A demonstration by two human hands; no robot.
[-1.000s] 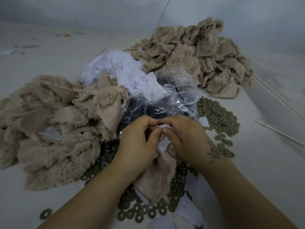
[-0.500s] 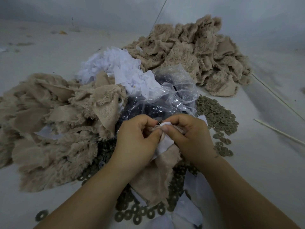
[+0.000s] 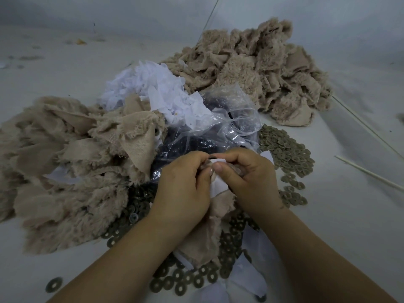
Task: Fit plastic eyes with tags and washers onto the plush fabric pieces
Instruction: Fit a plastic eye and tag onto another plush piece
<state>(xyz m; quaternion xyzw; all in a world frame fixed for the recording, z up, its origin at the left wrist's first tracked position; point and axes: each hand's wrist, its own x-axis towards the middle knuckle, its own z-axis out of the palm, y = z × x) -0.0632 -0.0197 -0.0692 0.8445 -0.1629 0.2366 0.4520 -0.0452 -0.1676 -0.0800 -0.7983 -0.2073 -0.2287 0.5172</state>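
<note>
on the pale desk (image 3: 349,215) we see a tan plush heap (image 3: 65,171) at left and another heap (image 3: 262,73) far right, white tags (image 3: 153,88) between them, then a clear bag of black eyes (image 3: 223,127). washers (image 3: 286,154) lie scattered right and near. at near centre our left hand (image 3: 183,189) and right hand (image 3: 249,178) have fingers clamped on one plush piece (image 3: 207,237) with a white tag (image 3: 218,186) against it.

White table (image 3: 328,226): 2 plush piles (image 3: 65,162), (image 3: 258,71), washers (image 3: 288,154), tag heap (image 3: 153,88), clear bag (image 3: 227,119).
</note>
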